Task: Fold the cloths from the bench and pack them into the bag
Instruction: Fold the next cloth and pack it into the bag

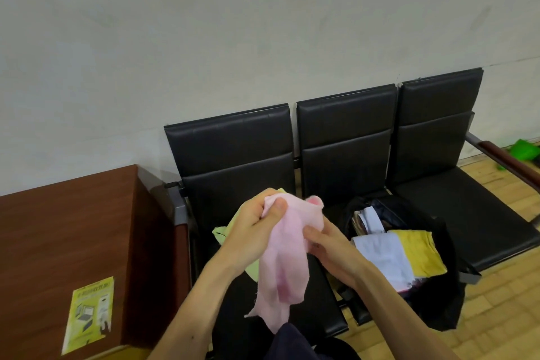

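Pink cloth (283,269) gripped in left hand (251,232) and right hand (328,245) over bench (233,140), bag (438,307) just right, desk (73,228) left.

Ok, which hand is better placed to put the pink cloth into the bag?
Right, probably. The right hand pinches the pink cloth and sits beside the open bag; the left hand grips it farther away, over the green cloth.
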